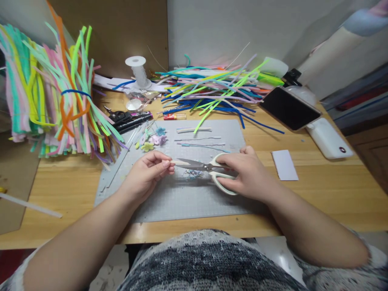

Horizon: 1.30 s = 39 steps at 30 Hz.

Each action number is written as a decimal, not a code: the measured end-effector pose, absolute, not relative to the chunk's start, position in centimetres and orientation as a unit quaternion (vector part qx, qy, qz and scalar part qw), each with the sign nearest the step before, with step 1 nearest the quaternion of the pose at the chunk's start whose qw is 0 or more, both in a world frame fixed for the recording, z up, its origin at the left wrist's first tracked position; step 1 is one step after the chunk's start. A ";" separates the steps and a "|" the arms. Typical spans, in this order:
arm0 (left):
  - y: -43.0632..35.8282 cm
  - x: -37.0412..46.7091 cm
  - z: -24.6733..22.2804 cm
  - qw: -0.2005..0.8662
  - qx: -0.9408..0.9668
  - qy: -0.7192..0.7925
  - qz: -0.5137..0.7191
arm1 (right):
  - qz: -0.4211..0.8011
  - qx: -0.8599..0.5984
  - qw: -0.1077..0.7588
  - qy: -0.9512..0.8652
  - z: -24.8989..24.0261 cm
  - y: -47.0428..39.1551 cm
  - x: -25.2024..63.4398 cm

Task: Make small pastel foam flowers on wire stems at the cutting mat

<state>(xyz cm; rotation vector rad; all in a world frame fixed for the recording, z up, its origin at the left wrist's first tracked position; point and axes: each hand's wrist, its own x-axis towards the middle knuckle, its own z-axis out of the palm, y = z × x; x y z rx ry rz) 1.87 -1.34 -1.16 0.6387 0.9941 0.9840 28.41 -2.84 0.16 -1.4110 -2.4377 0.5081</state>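
My left hand (154,169) pinches a short pale pipe cleaner piece (178,162) between thumb and fingers. In my right hand (248,173) is a pair of white-handled scissors (207,167), fingers through the loops. The blades point left and lie along the pale piece, their tips close to my left fingertips. Below the scissors, small coloured clippings (193,173) lie on the grey cutting mat (188,206). Trimmed pipe cleaner lengths (200,144) rest farther back on the mat, beside several small flower shapes (151,141) in blue, pink and yellow.
Bundled pipe cleaners (75,93) stand at the left. A loose heap of them (212,87) lies at the back. Nearby are a wire spool (140,72), black-handled scissors (121,119), a propped phone (291,108), a white power bank (329,138) and a white card (285,165).
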 end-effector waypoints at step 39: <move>-0.9 1.4 -1.0 0.686 0.281 0.505 0.443 | 0.171 -0.482 0.120 -0.851 0.2 -2.6 29.0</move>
